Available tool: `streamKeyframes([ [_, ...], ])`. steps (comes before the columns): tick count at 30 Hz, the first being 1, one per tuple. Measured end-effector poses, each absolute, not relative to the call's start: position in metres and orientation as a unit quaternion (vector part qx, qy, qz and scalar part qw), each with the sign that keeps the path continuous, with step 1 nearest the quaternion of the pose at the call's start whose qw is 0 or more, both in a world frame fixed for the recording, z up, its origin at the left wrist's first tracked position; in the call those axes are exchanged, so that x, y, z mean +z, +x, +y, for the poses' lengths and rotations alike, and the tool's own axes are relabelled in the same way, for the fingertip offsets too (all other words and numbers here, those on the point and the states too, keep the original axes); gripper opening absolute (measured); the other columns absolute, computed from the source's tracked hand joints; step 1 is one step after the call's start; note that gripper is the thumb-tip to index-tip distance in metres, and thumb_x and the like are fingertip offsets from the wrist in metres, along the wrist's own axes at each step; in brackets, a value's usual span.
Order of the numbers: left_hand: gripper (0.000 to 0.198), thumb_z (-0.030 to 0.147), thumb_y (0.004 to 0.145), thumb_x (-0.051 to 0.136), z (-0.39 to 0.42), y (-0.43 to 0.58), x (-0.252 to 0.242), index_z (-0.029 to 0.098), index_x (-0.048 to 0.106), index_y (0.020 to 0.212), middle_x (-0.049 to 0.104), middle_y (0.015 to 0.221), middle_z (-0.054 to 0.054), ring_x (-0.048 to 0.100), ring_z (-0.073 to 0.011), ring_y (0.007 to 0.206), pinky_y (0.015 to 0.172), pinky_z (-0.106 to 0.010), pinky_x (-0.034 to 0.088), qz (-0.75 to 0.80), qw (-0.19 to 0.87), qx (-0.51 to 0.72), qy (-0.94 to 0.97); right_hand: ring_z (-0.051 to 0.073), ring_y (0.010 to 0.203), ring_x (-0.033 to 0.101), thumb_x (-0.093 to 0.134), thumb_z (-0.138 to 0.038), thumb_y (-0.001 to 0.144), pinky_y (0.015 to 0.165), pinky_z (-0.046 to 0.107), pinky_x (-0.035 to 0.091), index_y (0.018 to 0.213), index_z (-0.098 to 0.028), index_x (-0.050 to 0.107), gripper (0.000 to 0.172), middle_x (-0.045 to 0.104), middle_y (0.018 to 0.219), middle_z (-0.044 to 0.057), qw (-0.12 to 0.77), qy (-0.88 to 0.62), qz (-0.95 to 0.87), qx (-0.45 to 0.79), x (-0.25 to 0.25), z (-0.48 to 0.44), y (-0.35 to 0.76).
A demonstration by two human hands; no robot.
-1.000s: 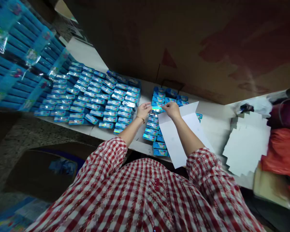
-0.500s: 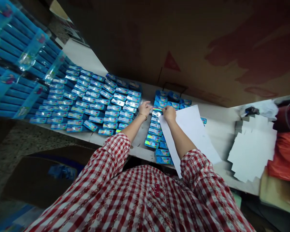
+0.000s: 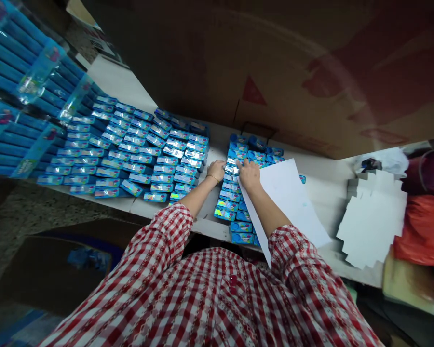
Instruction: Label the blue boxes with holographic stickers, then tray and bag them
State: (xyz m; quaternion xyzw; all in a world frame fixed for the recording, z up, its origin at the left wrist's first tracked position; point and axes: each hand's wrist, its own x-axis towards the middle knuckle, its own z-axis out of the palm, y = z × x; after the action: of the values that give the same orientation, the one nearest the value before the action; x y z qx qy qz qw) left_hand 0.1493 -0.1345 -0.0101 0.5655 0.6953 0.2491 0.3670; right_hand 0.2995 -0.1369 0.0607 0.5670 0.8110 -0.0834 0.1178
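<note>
Small blue boxes with shiny label strips on their upward sides stand in a column (image 3: 229,196) in front of me. My left hand (image 3: 216,170), with a thin bracelet at the wrist, is at the left end of one box, its index finger reaching toward it and the other fingers partly bent. My right hand (image 3: 250,175) rests over the same column, index finger stretched onto a shiny silvery label (image 3: 232,170). I see nothing held in either hand. A white sheet of paper (image 3: 287,197) lies under my right forearm, over part of the boxes.
Several rows of similar blue boxes (image 3: 141,159) fill the table's left side, beside wrapped blue packs (image 3: 25,91). A large brown carton (image 3: 217,62) stands behind. At right lie a stack of white cut card (image 3: 372,219) and a red plastic bag (image 3: 423,231).
Both hands were pinching near a small shiny strip above the column. Now the fingers have come down on the box, with the right index finger stretched out. The view has shifted slightly.
</note>
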Motion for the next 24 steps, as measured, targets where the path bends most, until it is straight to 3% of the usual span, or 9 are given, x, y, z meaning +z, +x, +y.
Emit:
streamKeyframes([
  [3, 0.037, 0.007, 0.076, 0.046, -0.141, 0.152, 0.003, 0.018, 0.069, 0.102, 0.060, 0.121, -0.010, 0.055, -0.0255, 0.110, 0.096, -0.036, 0.040, 0.737, 0.320, 0.212, 0.557, 0.026, 0.099, 0.048, 0.031, -0.013, 0.089, 0.078, 0.039, 0.032, 0.125, -0.023, 0.056, 0.045, 0.056, 0.118, 0.013, 0.089, 0.559, 0.821, -0.068, 0.069, -0.136, 0.319],
  [6, 0.036, 0.013, 0.082, 0.043, -0.148, 0.169, 0.023, 0.018, 0.067, 0.108, 0.061, 0.118, -0.009, 0.055, -0.0222, 0.110, 0.096, -0.033, 0.040, 0.712, 0.300, 0.239, 0.589, 0.026, 0.108, 0.044, 0.036, -0.014, 0.087, 0.086, 0.041, 0.028, 0.124, -0.026, 0.056, 0.043, 0.055, 0.125, 0.008, 0.059, 0.546, 0.834, -0.050, 0.077, -0.136, 0.356],
  [10, 0.028, 0.026, 0.084, 0.048, -0.155, 0.208, 0.052, 0.022, 0.069, 0.102, 0.062, 0.118, -0.006, 0.051, -0.0230, 0.114, 0.097, -0.035, 0.039, 0.661, 0.300, 0.250, 0.641, 0.023, 0.099, 0.049, 0.042, -0.014, 0.086, 0.085, 0.038, 0.027, 0.102, -0.020, 0.066, 0.029, 0.067, 0.100, 0.008, 0.076, 0.511, 0.855, -0.033, 0.086, -0.148, 0.403],
  [12, 0.028, 0.034, 0.084, 0.049, -0.155, 0.225, 0.062, 0.021, 0.070, 0.096, 0.065, 0.110, -0.005, 0.054, -0.0230, 0.108, 0.092, -0.033, 0.041, 0.620, 0.360, 0.234, 0.657, 0.020, 0.091, 0.051, 0.040, -0.017, 0.090, 0.081, 0.035, 0.028, 0.089, -0.020, 0.067, 0.028, 0.068, 0.092, 0.006, 0.015, 0.498, 0.867, 0.000, 0.089, -0.164, 0.420],
  [16, 0.036, 0.050, 0.076, 0.058, -0.152, 0.245, 0.071, 0.017, 0.072, 0.079, 0.070, 0.077, -0.003, 0.062, -0.0177, 0.078, 0.070, -0.026, 0.047, 0.475, 0.622, 0.134, 0.608, 0.015, 0.092, 0.053, 0.040, -0.021, 0.093, 0.081, 0.033, 0.028, 0.084, -0.023, 0.066, 0.029, 0.069, 0.093, 0.003, -0.140, 0.476, 0.866, 0.059, 0.095, -0.210, 0.446],
  [21, 0.030, 0.039, 0.063, 0.075, -0.162, 0.264, 0.074, 0.017, 0.071, 0.081, 0.068, 0.070, -0.007, 0.063, -0.0165, 0.063, 0.056, -0.025, 0.047, 0.416, 0.737, 0.173, 0.503, 0.016, 0.093, 0.057, 0.039, -0.027, 0.094, 0.083, 0.036, 0.034, 0.085, -0.026, 0.067, 0.029, 0.070, 0.094, 0.004, -0.157, 0.484, 0.860, -0.024, 0.098, -0.250, 0.460],
  [24, 0.030, 0.039, 0.060, 0.077, -0.174, 0.277, 0.073, 0.014, 0.066, 0.073, 0.063, 0.062, -0.005, 0.060, -0.0152, 0.053, 0.052, -0.026, 0.047, 0.357, 0.795, 0.119, 0.476, 0.017, 0.095, 0.058, 0.042, -0.027, 0.092, 0.085, 0.039, 0.036, 0.089, -0.027, 0.067, 0.026, 0.069, 0.095, 0.005, -0.170, 0.465, 0.866, -0.064, 0.097, -0.261, 0.462],
])
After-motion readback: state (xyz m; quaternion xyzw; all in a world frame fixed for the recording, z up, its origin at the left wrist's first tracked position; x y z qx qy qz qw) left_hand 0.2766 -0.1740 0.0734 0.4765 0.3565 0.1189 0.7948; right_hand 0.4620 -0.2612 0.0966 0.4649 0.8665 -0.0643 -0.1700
